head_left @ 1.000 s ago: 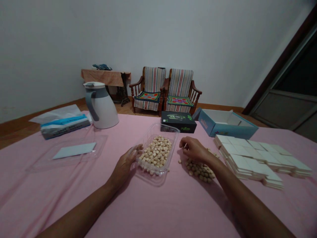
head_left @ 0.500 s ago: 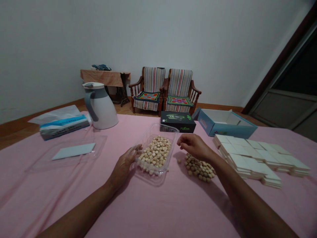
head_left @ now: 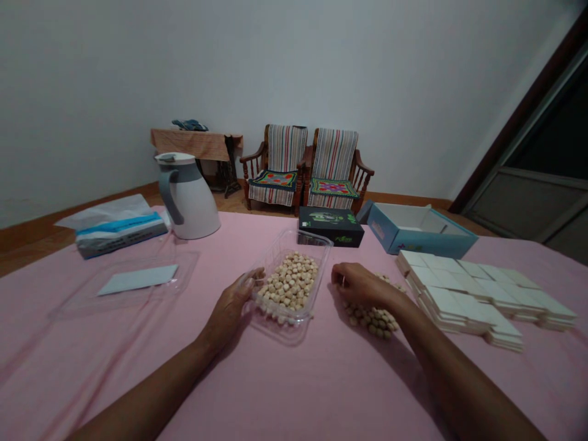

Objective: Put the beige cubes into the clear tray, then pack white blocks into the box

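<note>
A clear plastic container [head_left: 321, 257] stands on the pink cloth, partly filled with small pale wooden beads or balls [head_left: 291, 282]. My left hand [head_left: 236, 300] grips its left rim, fingertips against the wall. To the right of the container lies a loose pile of the same small pieces [head_left: 374, 320]. My right hand [head_left: 356, 283] is over the left edge of that pile, fingers curled down and together. Whatever those fingers hold, if anything, is hidden.
Stacks of pale square wooden tiles [head_left: 459, 288] sit at right. Behind are a blue open box [head_left: 413, 236] and a black box [head_left: 331, 226]. At left: a white jug [head_left: 193, 202], a tissue pack [head_left: 122, 233] and a clear lid [head_left: 184, 272] under a white card [head_left: 138, 280].
My right hand has dropped lower toward the loose pile, covering the stray piece at its left. My left hand and the container have stayed put.
</note>
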Tool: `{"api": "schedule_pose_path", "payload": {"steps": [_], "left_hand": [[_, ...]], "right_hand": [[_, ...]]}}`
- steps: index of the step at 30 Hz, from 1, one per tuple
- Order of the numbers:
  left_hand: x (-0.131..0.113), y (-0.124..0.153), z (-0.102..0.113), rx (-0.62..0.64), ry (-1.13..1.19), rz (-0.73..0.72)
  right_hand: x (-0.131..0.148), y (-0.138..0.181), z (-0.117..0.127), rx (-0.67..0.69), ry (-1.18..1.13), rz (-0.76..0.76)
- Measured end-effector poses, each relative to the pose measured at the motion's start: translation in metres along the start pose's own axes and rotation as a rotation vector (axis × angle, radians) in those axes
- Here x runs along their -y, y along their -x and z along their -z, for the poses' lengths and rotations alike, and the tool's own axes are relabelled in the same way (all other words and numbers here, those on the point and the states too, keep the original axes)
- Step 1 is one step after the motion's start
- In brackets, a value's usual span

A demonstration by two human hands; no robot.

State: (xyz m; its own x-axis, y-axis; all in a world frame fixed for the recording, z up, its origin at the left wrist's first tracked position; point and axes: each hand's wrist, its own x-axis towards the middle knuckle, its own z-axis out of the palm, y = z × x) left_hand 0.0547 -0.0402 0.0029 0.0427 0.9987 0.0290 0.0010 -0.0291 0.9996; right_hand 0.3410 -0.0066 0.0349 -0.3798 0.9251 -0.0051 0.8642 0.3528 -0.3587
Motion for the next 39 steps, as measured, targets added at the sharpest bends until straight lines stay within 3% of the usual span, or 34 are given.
{"api": "schedule_pose_path", "payload": {"steps": [6, 13, 17, 22, 25, 28, 32, 35, 39], "left_hand": [[-0.003, 0.0, -0.001, 0.0, -0.031, -0.021], [-0.001, 0.0, 0.0, -0.001, -0.039, -0.001], [0.002, -0.001, 0.0, -0.017, -0.04, -0.004], [0.013, -0.006, 0.005, -0.049, -0.028, -0.1], [0.021, -0.011, 0.011, -0.118, -0.02, -0.177], [0.025, -0.016, 0.017, -0.208, -0.03, -0.183], [0.022, -0.018, 0.019, -0.217, -0.042, -0.15], [0.014, -0.014, 0.014, -0.197, -0.026, -0.122], [0.004, -0.007, 0.007, -0.154, -0.109, -0.117]], "right_hand": [[0.015, -0.003, 0.012, -0.394, -0.385, 0.072], [0.026, -0.01, -0.001, -0.466, -0.639, 0.071], [0.016, -0.009, 0.001, -0.357, -0.559, 0.001], [0.024, 0.001, 0.006, 0.028, -0.283, 0.011], [0.037, 0.006, -0.001, 0.171, -0.175, 0.05], [0.05, 0.007, -0.017, 0.203, -0.135, 0.031], [0.056, 0.007, -0.025, 0.184, -0.051, 0.029], [0.05, 0.01, -0.007, 0.162, -0.059, 0.078], [0.045, 0.016, 0.022, 0.047, -0.286, 0.151]]}}
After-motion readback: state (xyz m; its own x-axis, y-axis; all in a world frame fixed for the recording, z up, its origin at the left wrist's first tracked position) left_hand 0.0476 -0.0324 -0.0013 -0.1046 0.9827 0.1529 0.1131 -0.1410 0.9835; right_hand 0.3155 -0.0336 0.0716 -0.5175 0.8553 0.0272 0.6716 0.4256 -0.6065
